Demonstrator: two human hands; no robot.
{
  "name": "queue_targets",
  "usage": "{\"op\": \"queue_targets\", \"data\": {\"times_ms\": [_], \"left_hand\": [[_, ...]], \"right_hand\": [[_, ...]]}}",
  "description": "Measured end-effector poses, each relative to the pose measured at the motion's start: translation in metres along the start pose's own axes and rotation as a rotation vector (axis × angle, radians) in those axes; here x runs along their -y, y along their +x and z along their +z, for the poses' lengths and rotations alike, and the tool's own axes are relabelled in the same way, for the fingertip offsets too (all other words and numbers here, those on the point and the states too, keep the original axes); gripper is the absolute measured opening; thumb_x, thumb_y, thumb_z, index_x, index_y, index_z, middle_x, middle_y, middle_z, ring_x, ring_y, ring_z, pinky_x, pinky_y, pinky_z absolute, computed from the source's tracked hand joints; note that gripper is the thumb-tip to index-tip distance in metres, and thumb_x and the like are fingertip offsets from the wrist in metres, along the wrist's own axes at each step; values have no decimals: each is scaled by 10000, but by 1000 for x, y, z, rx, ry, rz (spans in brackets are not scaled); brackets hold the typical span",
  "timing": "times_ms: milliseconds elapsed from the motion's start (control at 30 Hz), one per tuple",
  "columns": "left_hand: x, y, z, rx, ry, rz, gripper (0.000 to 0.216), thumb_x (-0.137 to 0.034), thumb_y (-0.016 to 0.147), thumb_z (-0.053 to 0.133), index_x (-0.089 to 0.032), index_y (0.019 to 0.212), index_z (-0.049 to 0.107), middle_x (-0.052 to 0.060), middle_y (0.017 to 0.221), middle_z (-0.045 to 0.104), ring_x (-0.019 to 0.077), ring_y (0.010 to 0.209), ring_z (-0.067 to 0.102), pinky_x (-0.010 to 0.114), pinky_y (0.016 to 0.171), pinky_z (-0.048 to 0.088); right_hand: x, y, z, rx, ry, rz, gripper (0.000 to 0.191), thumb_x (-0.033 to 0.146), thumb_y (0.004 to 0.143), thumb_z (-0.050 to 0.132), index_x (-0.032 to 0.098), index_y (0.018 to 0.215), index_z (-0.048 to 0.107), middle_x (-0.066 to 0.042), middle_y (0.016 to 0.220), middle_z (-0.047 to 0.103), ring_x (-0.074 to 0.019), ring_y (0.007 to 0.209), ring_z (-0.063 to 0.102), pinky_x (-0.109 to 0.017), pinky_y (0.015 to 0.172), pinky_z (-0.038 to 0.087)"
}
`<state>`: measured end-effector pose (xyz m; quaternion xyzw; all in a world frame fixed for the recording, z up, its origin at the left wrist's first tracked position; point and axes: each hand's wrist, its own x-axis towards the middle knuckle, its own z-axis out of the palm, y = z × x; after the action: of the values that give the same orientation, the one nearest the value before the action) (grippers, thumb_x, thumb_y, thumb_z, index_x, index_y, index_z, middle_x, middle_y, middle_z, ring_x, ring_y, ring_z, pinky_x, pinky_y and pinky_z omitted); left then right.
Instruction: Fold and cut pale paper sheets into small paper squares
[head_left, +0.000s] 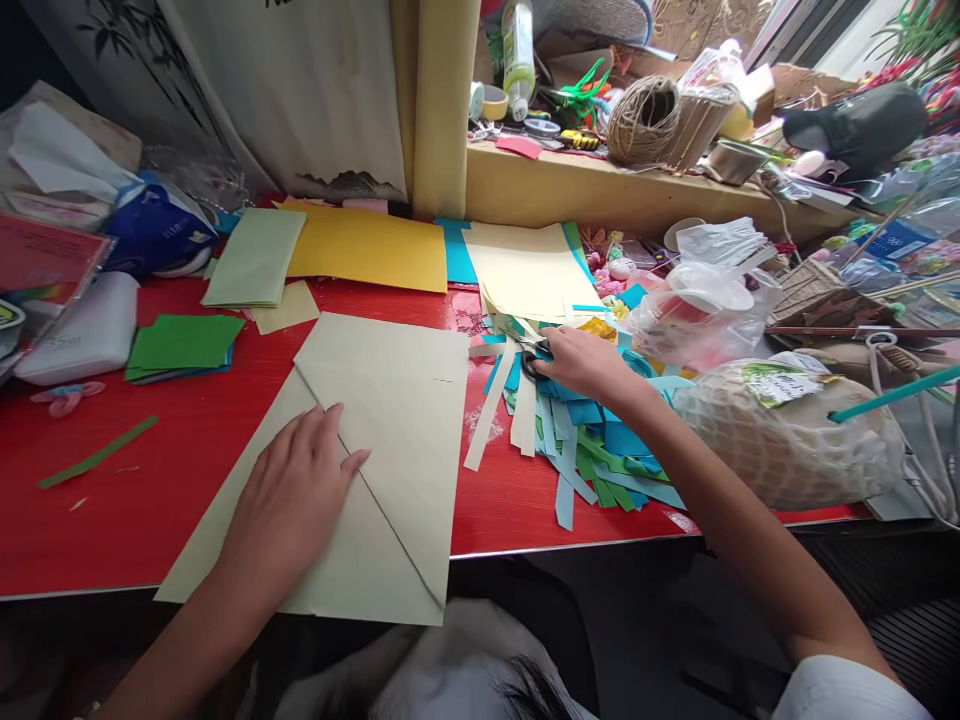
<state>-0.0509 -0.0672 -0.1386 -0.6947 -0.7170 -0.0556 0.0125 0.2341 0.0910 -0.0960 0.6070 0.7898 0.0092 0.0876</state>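
Observation:
A large pale cream sheet of paper [401, 420] lies in front of me, one corner folded over so a diagonal edge crosses it. My left hand [296, 480] rests flat on that edge with its fingers stretched out. Further off to the right, my right hand [581, 360] has its fingers closed round the black handles of a pair of scissors [534, 358]. The scissor blades lie over a pile of cut paper strips [566, 420] in blue, green and cream, and strips partly cover them.
Green paper pieces [184, 343], a yellow sheet [367, 245] and cream sheets [525, 265] lie on the red table [82, 540]. A netted bundle [795, 430] and plastic bags [705, 300] crowd the right side. Twine [643, 120] sits on the ledge behind.

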Motion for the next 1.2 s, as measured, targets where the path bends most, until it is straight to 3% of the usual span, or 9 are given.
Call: {"op": "queue_targets", "data": {"times_ms": [100, 233, 400, 500, 700, 800, 867, 1033, 1200], "left_hand": [[1, 7, 1, 17, -211, -31, 528, -397, 912, 330, -148, 1378, 320, 143, 1409, 419, 314, 1293, 391, 464, 1002, 395], [3, 18, -1, -11, -438, -103, 548, -372, 890, 366, -230, 1408, 256, 93, 1512, 231, 267, 1282, 433, 407, 979, 443], [8, 32, -6, 32, -204, -146, 669, -507, 873, 388, -112, 1405, 301, 193, 1432, 375, 350, 1361, 290, 506, 1040, 352], [8, 36, -4, 82, -139, -65, 716, -537, 862, 400, -64, 1393, 318, 224, 1410, 401, 349, 1372, 264, 505, 1093, 264], [2, 39, -3, 157, -348, -56, 647, -424, 901, 351, -121, 1451, 196, 170, 1485, 319, 288, 1388, 256, 475, 1099, 275], [3, 41, -4, 191, -358, -92, 725, -433, 897, 365, -119, 1482, 74, 155, 1553, 153, 286, 1426, 134, 473, 1128, 222], [5, 43, -4, 201, -348, -81, 734, -428, 890, 380, -99, 1479, 92, 163, 1550, 158, 292, 1431, 104, 478, 1140, 185], [6, 48, -3, 183, -516, -6, 628, -324, 874, 406, -176, 1455, 221, 103, 1523, 269, 258, 1418, 180, 467, 1143, 201], [1, 55, -14, 87, -1042, -187, 662, -333, 822, 524, -260, 1422, 256, 95, 1468, 364, 253, 1257, 474, 368, 950, 483]], "right_hand": [[1, 2, 0, -74, -43, -35, 299, 237, 824, 473, 130, 1095, 540, -134, 995, 646, -258, 864, 588, -302, 616, 325], [2, -3, 4, -288, -179, -104, 326, 82, 795, 408, 87, 1090, 548, -156, 998, 630, -266, 899, 571, -351, 758, 344], [-4, -18, 4, -562, -237, -125, 415, 44, 856, 289, 70, 1216, 495, -150, 1010, 594, -258, 936, 546, -409, 900, 347], [-9, -26, 0, -697, -142, -139, 479, 71, 877, 302, 99, 1348, 390, -148, 1076, 567, -268, 1035, 519, -455, 960, 342], [-3, -29, -5, -853, 202, -172, 491, 165, 906, 385, 215, 1391, 326, -123, 1156, 530, -270, 1124, 500, -472, 953, 400], [15, -27, -5, -802, 448, -241, 428, 179, 900, 411, 236, 1323, 379, -98, 1163, 554, -251, 1105, 525, -470, 954, 411], [31, -23, -2, -665, 662, -285, 410, 172, 885, 429, 231, 1288, 385, -95, 1168, 581, -245, 1098, 540, -470, 954, 418], [65, -7, 17, -28, 1304, -415, 357, 213, 873, 441, 230, 1220, 359, -112, 1219, 574, -198, 1046, 593, -373, 844, 513], [75, -4, 28, 51, 1427, -379, 337, 216, 876, 432, 216, 1202, 347, -108, 1164, 588, -172, 1061, 575, -364, 888, 467]]}}
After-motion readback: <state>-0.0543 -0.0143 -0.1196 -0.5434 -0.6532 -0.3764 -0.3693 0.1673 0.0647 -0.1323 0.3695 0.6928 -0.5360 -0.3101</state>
